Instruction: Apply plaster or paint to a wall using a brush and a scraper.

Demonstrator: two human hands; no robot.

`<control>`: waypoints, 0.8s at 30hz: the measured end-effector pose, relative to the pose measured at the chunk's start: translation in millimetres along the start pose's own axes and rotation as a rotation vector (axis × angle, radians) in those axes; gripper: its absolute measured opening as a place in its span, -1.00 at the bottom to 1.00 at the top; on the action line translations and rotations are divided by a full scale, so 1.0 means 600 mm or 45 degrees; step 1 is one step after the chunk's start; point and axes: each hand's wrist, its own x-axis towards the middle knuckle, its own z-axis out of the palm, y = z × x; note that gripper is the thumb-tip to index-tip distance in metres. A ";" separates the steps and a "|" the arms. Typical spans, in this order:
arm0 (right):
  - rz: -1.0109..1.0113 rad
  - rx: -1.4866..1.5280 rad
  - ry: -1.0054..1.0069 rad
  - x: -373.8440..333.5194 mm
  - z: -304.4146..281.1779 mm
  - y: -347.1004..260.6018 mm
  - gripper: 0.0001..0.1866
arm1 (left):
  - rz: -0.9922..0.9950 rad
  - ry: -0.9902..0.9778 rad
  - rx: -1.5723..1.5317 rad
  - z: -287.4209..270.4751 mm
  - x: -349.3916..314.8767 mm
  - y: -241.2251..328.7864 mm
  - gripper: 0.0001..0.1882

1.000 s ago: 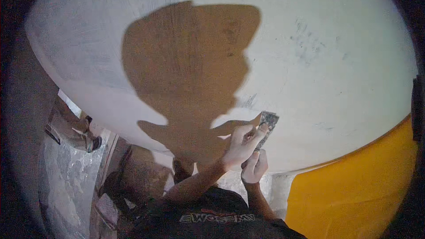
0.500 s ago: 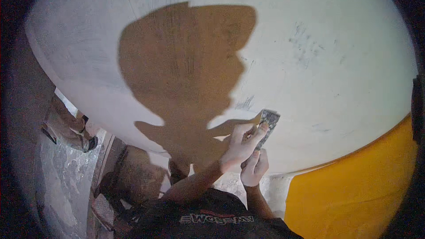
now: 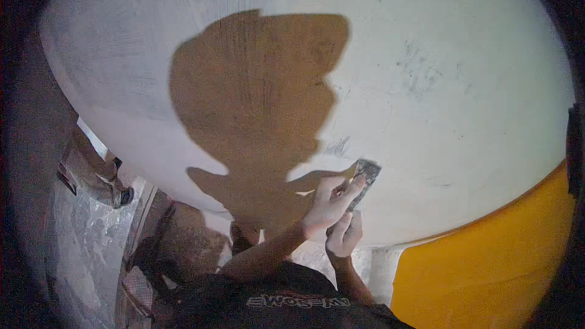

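The left hand [image 3: 326, 210] had its fingers closed on a flat, speckled grey tool [image 3: 369, 169] that slanted before the pale wall [image 3: 439, 140], beside a brown shadow [image 3: 250, 85], while the right hand [image 3: 345, 239] gripped the tool's lower end.

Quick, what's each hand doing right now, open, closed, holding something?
Left hand: closed, holding the flat, speckled grey tool.
Right hand: closed at the tool's lower end.
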 end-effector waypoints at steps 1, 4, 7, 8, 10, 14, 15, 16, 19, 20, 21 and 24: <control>-0.007 0.006 -0.003 0.004 -0.001 0.007 -0.70 | 0.007 0.006 0.003 0.000 0.005 -0.009 -0.54; 0.032 -0.007 -0.047 0.013 -0.001 0.001 -0.71 | -0.014 0.016 -0.022 -0.007 0.005 0.002 -0.54; 0.033 0.119 -0.029 0.021 0.009 -0.017 -0.73 | -0.126 -0.139 -0.091 -0.013 0.000 0.034 -0.56; -0.080 0.004 -0.013 0.013 0.007 -0.014 -0.74 | -0.082 0.000 0.024 -0.004 -0.007 0.005 -0.56; -0.053 -0.011 -0.004 -0.008 -0.001 0.017 -0.74 | -0.311 0.003 -0.101 0.000 -0.014 0.002 -0.47; 0.025 0.119 -0.066 0.010 0.000 -0.015 -0.77 | -0.246 0.106 -0.027 0.004 -0.007 0.007 -0.51; 0.049 0.161 -0.066 0.018 0.002 -0.025 -0.77 | -0.254 0.108 -0.027 -0.004 -0.002 0.022 -0.51; 0.053 0.164 -0.075 0.022 0.002 -0.024 -0.78 | -0.173 -0.064 -0.062 -0.018 0.004 0.034 -0.55; 0.016 -0.092 -0.016 -0.003 0.002 0.003 -0.76 | -0.007 0.161 -0.030 0.001 -0.006 0.012 -0.58; -0.029 -0.036 0.009 -0.010 0.007 0.012 -0.75 | -0.017 0.038 -0.045 -0.008 -0.004 -0.005 -0.57; -0.029 -0.035 0.012 -0.007 0.007 0.013 -0.75 | -0.035 -0.082 -0.060 -0.016 -0.003 -0.005 -0.56; 0.001 -0.013 -0.076 0.016 0.007 -0.021 -0.75 | -0.015 -0.019 -0.071 -0.014 0.008 0.012 -0.57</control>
